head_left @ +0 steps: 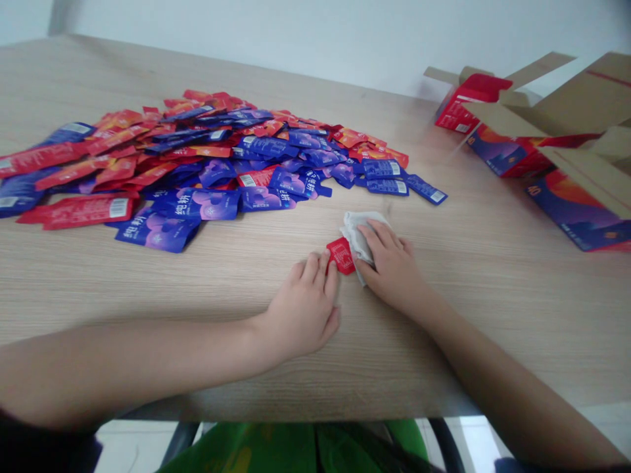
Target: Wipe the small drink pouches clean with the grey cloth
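Observation:
A small red sachet (340, 255) with pale printing lies flat on the table in the middle of the view. Its left edge is held down under the fingertips of my left hand (308, 299), whose fingers are bent and close together. My right hand (389, 263) grips a crumpled white cloth (365, 220), pressed over the right part of the sachet and hiding it. Behind my hands spreads a large heap of red and blue-purple sachets (211, 167). A blue sachet (426, 189) at the heap's right end lies nearest the cloth.
Several open cardboard boxes with raised flaps stand at the right, among them a small red box (456, 108) and a blue-and-orange box (574, 207). The wooden table (236, 381) meets a pale wall (345, 39) at the back. Its front edge runs close to my body.

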The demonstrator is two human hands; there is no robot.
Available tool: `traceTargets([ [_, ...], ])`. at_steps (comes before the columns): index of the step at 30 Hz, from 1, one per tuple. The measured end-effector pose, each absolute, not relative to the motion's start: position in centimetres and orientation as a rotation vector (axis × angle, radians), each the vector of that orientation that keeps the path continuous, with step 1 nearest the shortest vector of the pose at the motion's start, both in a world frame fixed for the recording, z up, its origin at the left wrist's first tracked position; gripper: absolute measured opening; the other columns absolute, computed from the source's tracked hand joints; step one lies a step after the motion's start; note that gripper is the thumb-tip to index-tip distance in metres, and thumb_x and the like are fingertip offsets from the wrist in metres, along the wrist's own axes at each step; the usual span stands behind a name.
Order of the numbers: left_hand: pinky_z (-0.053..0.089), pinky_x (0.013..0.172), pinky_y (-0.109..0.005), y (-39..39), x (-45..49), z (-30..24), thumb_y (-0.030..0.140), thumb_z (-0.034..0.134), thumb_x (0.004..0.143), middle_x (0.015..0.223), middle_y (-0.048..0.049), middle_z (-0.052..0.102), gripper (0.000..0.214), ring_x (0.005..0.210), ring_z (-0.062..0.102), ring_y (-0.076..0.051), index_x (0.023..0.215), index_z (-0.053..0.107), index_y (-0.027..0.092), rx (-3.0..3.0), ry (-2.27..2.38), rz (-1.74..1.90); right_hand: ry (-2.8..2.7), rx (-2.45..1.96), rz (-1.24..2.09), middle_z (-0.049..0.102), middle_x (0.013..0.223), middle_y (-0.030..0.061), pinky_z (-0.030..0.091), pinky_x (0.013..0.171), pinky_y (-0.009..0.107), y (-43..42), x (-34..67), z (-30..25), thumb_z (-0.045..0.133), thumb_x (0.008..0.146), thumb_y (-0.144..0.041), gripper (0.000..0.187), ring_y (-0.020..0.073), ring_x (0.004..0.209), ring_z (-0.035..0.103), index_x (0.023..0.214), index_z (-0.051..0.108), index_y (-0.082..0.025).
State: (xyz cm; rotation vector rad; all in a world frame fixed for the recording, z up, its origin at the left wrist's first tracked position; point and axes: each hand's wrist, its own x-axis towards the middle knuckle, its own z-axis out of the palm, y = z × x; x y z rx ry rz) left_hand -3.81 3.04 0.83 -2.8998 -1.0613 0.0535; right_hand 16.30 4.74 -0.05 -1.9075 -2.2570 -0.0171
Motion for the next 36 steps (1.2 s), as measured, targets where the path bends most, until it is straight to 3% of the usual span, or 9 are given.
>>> traceTargets([
  [7, 0.041, 0.101, -0.052, 2.9, -3.8, 1.0, 0.035, 0.038, 0.092, 0.145, -0.0326, 0.044, 0.066, 0.133, 0.043, -0.045, 0.142, 0.041, -0.008, -2.900, -1.061, 0.044, -2.227, -1.941, -0.115, 0.041, 0.152, 0.0181, 0.033, 0.105, 0.056, 4.4, 15.3, -0.5, 0.042, 0.093, -0.036, 0.055, 0.0337, 0.141, 0.034, 0.143, 0.044, -0.013],
  [16, 0.041, 0.102, -0.051, 2.9, -3.8, 0.8, 0.036, 0.038, 0.092, 0.145, -0.0310, 0.044, 0.066, 0.133, 0.043, -0.044, 0.143, 0.039, -0.007, -2.896, -1.065, 0.040, -2.278, -1.866, -0.076, 0.041, 0.153, 0.0163, 0.032, 0.106, 0.052, 4.5, 15.8, -0.5, 0.043, 0.093, -0.039, 0.058, 0.0302, 0.140, 0.036, 0.144, 0.041, -0.012],
  [21, 0.041, 0.101, -0.052, 2.9, -3.9, 0.9, 0.036, 0.039, 0.093, 0.144, -0.0328, 0.044, 0.066, 0.132, 0.043, -0.045, 0.143, 0.040, -0.008, -2.897, -1.054, 0.024, -2.238, -1.903, -0.115, 0.041, 0.152, 0.0181, 0.033, 0.104, 0.054, 4.6, 15.7, -0.6, 0.042, 0.093, -0.038, 0.055, 0.0327, 0.140, 0.035, 0.142, 0.044, -0.012],
  [28, 0.042, 0.100, -0.051, 2.9, -3.8, 0.9, 0.035, 0.034, 0.094, 0.139, -0.0324, 0.050, 0.062, 0.130, 0.046, -0.045, 0.135, 0.048, -0.009, -2.887, -1.049, 0.031, -2.414, -1.695, -0.073, 0.039, 0.154, 0.0151, 0.025, 0.111, 0.053, 3.4, 13.7, -0.6, 0.042, 0.093, -0.033, 0.053, 0.0302, 0.142, 0.031, 0.143, 0.043, -0.015],
  [36, 0.041, 0.101, -0.051, 2.9, -3.8, 0.8, 0.036, 0.036, 0.094, 0.146, -0.0318, 0.043, 0.067, 0.133, 0.043, -0.045, 0.143, 0.040, -0.008, -2.887, -1.059, 0.062, -2.197, -1.909, -0.017, 0.040, 0.152, 0.0183, 0.032, 0.107, 0.053, 4.9, 16.6, -0.3, 0.040, 0.094, -0.038, 0.055, 0.0317, 0.140, 0.036, 0.143, 0.042, -0.013],
])
